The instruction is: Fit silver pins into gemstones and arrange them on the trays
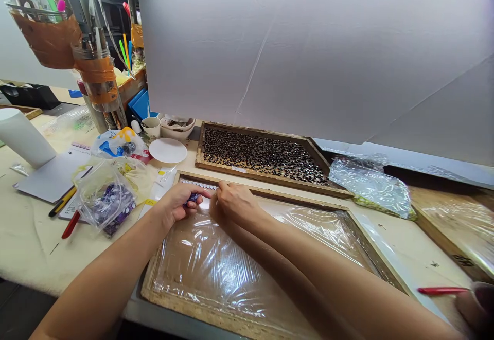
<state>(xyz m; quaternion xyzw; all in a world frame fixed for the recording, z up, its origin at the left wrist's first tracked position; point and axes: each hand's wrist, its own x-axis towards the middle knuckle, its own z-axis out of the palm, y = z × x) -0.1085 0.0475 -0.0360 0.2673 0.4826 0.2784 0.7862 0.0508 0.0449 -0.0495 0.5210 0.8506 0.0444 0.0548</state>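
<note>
A wooden-framed tray [247, 317] covered in clear plastic film lies in front of me. Along its far left edge runs a row of small white pieces [193, 182]. My left hand [181, 199] hovers over the tray's left corner, its fingers curled around small purple pieces [192, 199] and the index finger pointing right. Beside it, my right hand [236, 201] is at the far edge by the end of the white row, thumb and fingertips pinched together. Whatever lies between those fingertips is hidden.
Behind stands a second tray [254, 174] of many small dark pieces. On the left are a bag of purple pieces [111, 206], a red pen [70, 225], a white round lid [168, 150] and a paper cup [151, 128]. At right are a plastic bag [372, 183] and another red pen [442, 290].
</note>
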